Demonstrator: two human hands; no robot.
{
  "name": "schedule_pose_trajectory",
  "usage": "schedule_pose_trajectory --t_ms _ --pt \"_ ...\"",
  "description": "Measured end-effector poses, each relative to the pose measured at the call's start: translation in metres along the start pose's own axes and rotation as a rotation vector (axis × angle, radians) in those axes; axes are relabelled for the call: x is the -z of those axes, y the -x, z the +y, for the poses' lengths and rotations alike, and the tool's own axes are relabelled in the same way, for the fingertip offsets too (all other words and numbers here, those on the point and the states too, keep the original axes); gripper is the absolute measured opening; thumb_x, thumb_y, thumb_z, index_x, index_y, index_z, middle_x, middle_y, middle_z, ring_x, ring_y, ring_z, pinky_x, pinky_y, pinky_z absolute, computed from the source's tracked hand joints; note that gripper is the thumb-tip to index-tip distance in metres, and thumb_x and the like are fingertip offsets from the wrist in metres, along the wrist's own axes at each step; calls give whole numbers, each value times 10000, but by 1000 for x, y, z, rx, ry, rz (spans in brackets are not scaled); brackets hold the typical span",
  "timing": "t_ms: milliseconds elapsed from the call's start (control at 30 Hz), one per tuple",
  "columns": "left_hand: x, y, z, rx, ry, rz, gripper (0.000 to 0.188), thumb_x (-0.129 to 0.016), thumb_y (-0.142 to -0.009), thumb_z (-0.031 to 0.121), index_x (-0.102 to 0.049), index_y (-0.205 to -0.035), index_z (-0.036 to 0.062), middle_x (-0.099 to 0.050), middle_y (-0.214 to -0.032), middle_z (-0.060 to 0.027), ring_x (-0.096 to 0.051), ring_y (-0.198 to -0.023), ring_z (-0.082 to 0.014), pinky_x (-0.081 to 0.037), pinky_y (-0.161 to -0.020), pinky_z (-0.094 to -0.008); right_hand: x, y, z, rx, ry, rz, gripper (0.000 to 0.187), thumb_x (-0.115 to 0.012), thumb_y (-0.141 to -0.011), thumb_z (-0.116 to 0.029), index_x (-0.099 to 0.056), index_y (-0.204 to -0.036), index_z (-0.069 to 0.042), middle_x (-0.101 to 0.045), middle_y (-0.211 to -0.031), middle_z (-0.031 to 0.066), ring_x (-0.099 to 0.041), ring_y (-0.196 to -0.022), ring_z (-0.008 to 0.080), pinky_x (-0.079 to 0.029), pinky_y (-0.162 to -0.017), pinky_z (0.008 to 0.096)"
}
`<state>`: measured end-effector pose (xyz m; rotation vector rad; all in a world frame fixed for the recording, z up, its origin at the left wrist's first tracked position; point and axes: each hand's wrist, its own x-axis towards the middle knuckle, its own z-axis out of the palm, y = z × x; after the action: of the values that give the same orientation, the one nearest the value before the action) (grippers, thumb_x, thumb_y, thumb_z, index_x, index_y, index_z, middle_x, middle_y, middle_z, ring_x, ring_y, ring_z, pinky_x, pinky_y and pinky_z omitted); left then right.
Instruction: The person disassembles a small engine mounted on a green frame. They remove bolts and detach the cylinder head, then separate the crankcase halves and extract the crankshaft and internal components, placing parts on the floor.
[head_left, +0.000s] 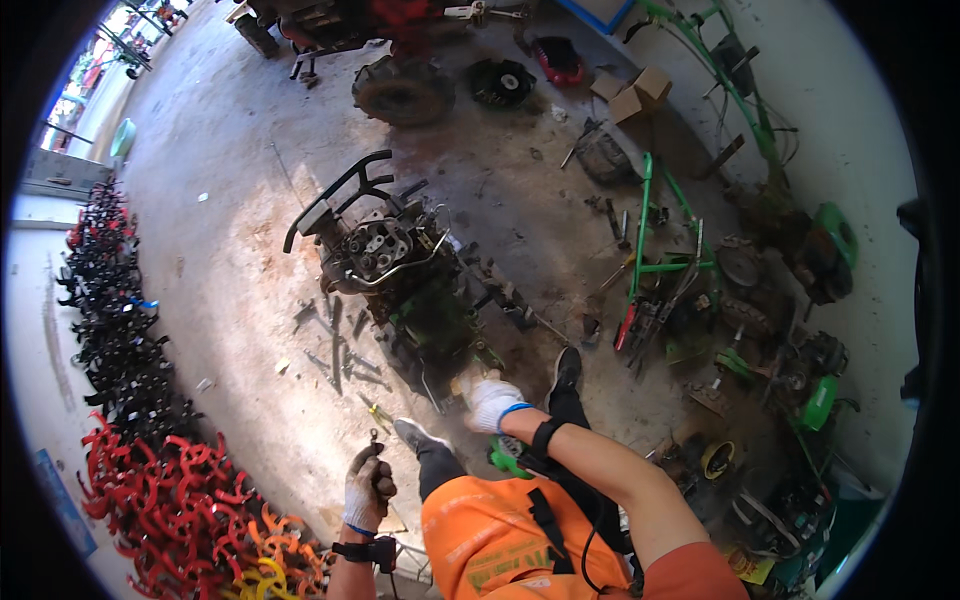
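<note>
Onlooker's notes. Machine (425, 312), a partly stripped engine unit with a black bar frame (345, 195) at its far end, sits on the concrete floor (235, 190) directly before the worker. Gloves on both hands, white with blue cuffs. Right hand (494, 402): at the machine's near end, fingers partly bent; the grip is blurred, so cannot tell whether anything is held. Left hand (366, 490): lower and to the left, apart from the machine, fingers curled inward and blackened; a small dark piece (373, 436) shows at the fingertips, kind unclear, hold on it not certain. Yellow-handled pliers (376, 411) lie on the floor near the worker's left shoe (421, 436). Loose tools (337, 345) scattered left of the machine. Right side: green frame (646, 215). Far left: heaped red blades (175, 495) and black blades (112, 320).
</note>
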<state>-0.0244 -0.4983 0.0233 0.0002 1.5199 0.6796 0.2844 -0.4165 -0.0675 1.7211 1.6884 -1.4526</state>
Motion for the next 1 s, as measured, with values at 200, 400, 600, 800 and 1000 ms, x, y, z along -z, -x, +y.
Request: schedule_pose_trajectory --t_ms 200,400,600,800,1000 --pt "-146 74 -24 -125 73 10 328 -590 -1132 132 -599 -1452 59 -594 -874 -24 -478 -607 -100 -431 -550 -252 -1 0 19 165 -157 79 693 -679 -943 -568 -611 -1495 -155 -766 -1258 261 -748 -1146 459 -605 -986 537" --pt "-197 99 -17 6 119 -90 355 -569 -1122 121 -579 -1461 15 -618 -878 -27 -498 -569 -81 -383 -496 -231 66 25 70 183 -312 -165 880 -708 -942 -648 -536 -1622 -116 -682 -1458 305 -662 -1347 452 -527 -1140 489" --pt "-238 63 -13 -60 106 -196 412 -583 -1132 180 -522 -1500 5 -702 -1105 -122 -715 -774 -187 -560 -640 -291 115 35 121 116 -273 -34 716 -680 -1031 -523 -600 -1566 -53 -672 -1509 261 -621 -1419 440 -486 -1200 471" --pt "-289 33 3 7 47 -214 370 -585 -1140 213 -568 -1474 54 -737 -1067 -85 -699 -791 -146 -594 -659 -285 149 -2 136 216 -592 50 593 -697 -1071 -398 -636 -1522 -18 -742 -1400 212 -709 -1279 323 -554 -1089 406" --pt "-350 -7 -2 -99 10 -79 434 -596 -1117 187 -550 -1506 0 -764 -1029 -83 -664 -749 -130 -555 -647 -281 208 -35 109 239 -1055 -235 385 -674 -1110 -233 -716 -1429 -21 -805 -1196 69 -721 -1069 126 -577 -952 284"
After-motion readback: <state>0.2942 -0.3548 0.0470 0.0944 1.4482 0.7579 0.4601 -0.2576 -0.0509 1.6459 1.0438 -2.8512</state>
